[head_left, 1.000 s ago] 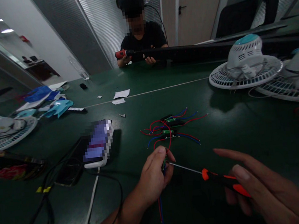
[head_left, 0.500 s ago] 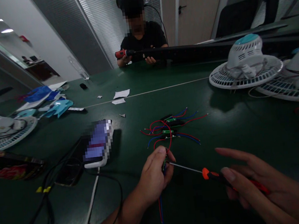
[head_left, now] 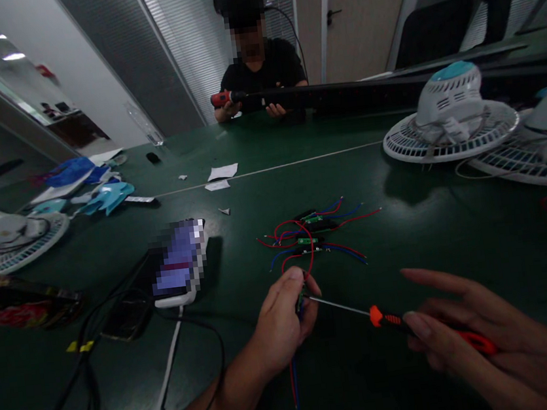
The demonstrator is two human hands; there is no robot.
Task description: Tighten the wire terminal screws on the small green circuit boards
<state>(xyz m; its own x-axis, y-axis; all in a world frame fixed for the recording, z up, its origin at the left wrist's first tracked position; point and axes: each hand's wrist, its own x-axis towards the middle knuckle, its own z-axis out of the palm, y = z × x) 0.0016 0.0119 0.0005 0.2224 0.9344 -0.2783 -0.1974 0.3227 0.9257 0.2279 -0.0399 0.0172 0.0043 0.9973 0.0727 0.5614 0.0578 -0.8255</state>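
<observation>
Between the thumb and fingers of my left hand (head_left: 281, 319) is a small green circuit board (head_left: 300, 299), mostly hidden by the hand. Red and blue wires (head_left: 295, 387) hang from it toward me, and a red wire loops up beyond my thumb. My right hand (head_left: 470, 327) grips the handle of a red and black screwdriver (head_left: 392, 319), its index finger stretched out. The screwdriver's shaft points left and its tip meets the board at my left fingers. Just beyond lie several similar boards (head_left: 308, 240) with red and blue wires.
A phone (head_left: 178, 262) on a white stand and black cables (head_left: 89, 384) lie to the left. White fan parts (head_left: 450, 129) rest at the right. Paper scraps (head_left: 223, 171) lie farther back. Across the table a person (head_left: 260, 68) holds a red power tool (head_left: 222, 99) against a long black bar.
My right hand has shifted slightly on the screwdriver handle, its fingers turning a little. The screwdriver tip and my left hand stay in place.
</observation>
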